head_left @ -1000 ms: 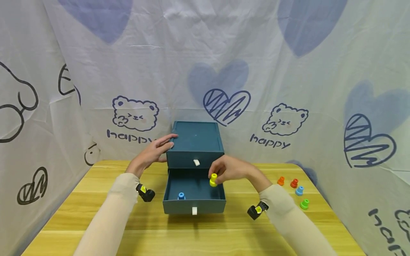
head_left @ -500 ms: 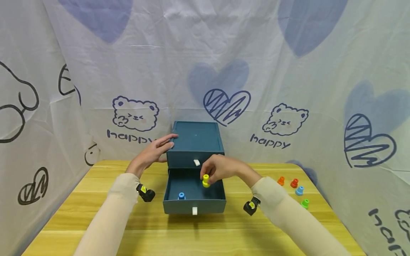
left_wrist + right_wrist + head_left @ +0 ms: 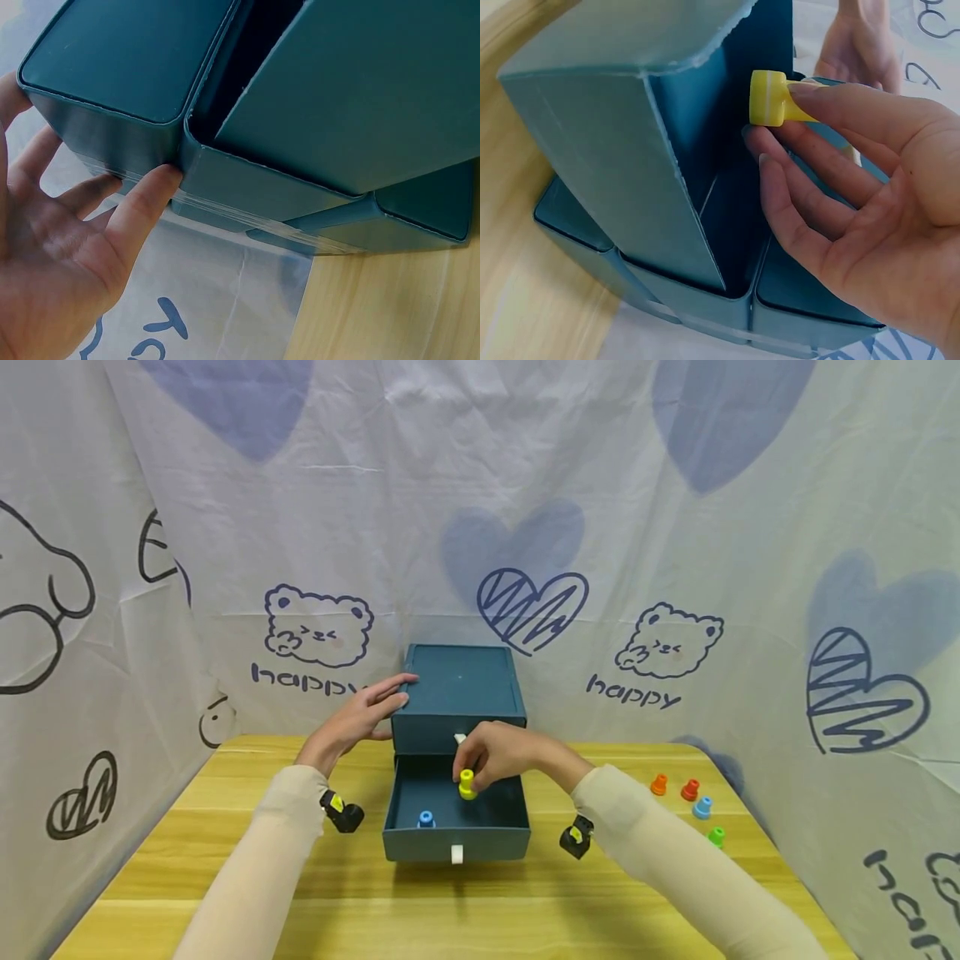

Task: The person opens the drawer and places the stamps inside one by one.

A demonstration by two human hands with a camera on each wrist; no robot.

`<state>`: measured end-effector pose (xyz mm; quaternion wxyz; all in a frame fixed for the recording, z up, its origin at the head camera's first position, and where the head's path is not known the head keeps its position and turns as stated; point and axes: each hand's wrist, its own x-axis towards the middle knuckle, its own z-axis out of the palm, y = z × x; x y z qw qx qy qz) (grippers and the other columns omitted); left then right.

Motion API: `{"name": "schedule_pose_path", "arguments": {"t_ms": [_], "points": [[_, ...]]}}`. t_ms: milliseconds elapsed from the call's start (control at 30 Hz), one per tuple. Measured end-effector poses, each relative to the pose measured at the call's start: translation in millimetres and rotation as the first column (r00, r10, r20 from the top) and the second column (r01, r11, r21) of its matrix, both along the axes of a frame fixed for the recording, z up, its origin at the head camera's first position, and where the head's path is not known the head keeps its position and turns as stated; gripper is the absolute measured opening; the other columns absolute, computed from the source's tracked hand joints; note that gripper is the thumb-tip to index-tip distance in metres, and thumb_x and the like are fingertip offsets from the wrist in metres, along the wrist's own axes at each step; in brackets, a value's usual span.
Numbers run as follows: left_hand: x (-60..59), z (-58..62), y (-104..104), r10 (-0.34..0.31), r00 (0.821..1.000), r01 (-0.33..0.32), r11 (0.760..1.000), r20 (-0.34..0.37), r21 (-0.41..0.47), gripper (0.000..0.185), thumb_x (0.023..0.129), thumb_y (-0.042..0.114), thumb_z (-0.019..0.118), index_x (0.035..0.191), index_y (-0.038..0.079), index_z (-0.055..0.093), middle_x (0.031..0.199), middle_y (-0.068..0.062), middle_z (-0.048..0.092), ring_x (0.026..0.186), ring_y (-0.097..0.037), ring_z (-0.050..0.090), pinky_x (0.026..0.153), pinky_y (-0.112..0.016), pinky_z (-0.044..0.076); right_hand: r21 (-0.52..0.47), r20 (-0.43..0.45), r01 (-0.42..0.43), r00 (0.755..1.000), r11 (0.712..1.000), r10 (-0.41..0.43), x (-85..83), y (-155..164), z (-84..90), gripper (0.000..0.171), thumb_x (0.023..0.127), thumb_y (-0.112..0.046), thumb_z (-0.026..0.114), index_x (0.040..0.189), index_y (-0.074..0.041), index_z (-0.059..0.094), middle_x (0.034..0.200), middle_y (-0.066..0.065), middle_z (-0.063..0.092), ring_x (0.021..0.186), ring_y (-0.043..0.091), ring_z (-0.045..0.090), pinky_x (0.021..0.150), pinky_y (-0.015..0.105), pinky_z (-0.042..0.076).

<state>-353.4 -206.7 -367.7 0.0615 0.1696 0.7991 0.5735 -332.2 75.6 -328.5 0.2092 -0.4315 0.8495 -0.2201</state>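
A dark teal two-drawer cabinet (image 3: 459, 681) stands against the cloth, its lower drawer (image 3: 420, 845) pulled out. My left hand (image 3: 358, 718) rests along the cabinet's left side, fingertips at the top edge; the left wrist view shows the fingers (image 3: 142, 206) extended against the side wall. My right hand (image 3: 501, 753) pinches a small yellow stepped peg (image 3: 467, 787) between thumb and fingers, over the lower drawer. In the right wrist view the peg (image 3: 766, 99) has its wide end pointing away from the palm. A blue peg (image 3: 426, 820) stands inside the drawer near the front panel.
On the right of the wooden table (image 3: 337, 902) stand an orange peg (image 3: 658, 785), a red peg (image 3: 690, 790), a light blue peg (image 3: 702, 808) and a green peg (image 3: 717, 837), partly behind the right sleeve. The upper drawer (image 3: 420, 735) is closed. Printed cloth surrounds the table.
My right hand has moved left with the yellow peg, from the drawer's right side to over its middle. The left hand and the cabinet have stayed in place.
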Motion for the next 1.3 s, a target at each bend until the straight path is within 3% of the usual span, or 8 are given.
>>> {"name": "schedule_pose_path", "arguments": {"t_ms": [667,1133,1300], "points": [[-0.1,-0.9,-1,-0.004,1.000,0.004,1.000,-0.010,-0.014,0.057,0.109,0.044,0.048,0.161,0.025,0.035,0.173,-0.015,0.018,0.158,-0.048,0.019,0.111,-0.073,0.039,-0.003,-0.056,0.042,0.998,0.999,-0.042,6.7,-18,-16.5,0.022,0.089,-0.005,0.080,0.110,-0.008,0.080,0.110,0.007,0.080,0.099,0.015,0.074,0.091,0.027,0.062],[0.3,-0.9,-1,-0.012,1.000,0.012,1.000,-0.013,-0.002,0.056,0.109,0.042,0.048,0.161,0.024,0.036,0.173,-0.016,0.019,0.158,-0.047,0.020,0.111,-0.073,0.039,0.016,-0.152,0.068,0.986,0.998,-0.065,8.1,-19,-26.7,0.019,0.088,-0.005,0.080,0.107,-0.008,0.080,0.106,0.004,0.080,0.098,0.015,0.075,0.088,0.028,0.063],[0.6,-0.7,-1,-0.016,1.000,0.016,1.000,-0.019,0.000,0.056,0.110,0.042,0.048,0.161,0.023,0.036,0.173,-0.016,0.020,0.158,-0.046,0.021,0.110,-0.073,0.040,-0.011,-0.132,0.062,0.989,0.998,-0.062,6.4,-14,-26.1,0.018,0.089,-0.006,0.080,0.107,-0.009,0.080,0.106,0.003,0.080,0.097,0.013,0.075,0.087,0.026,0.062]]}}
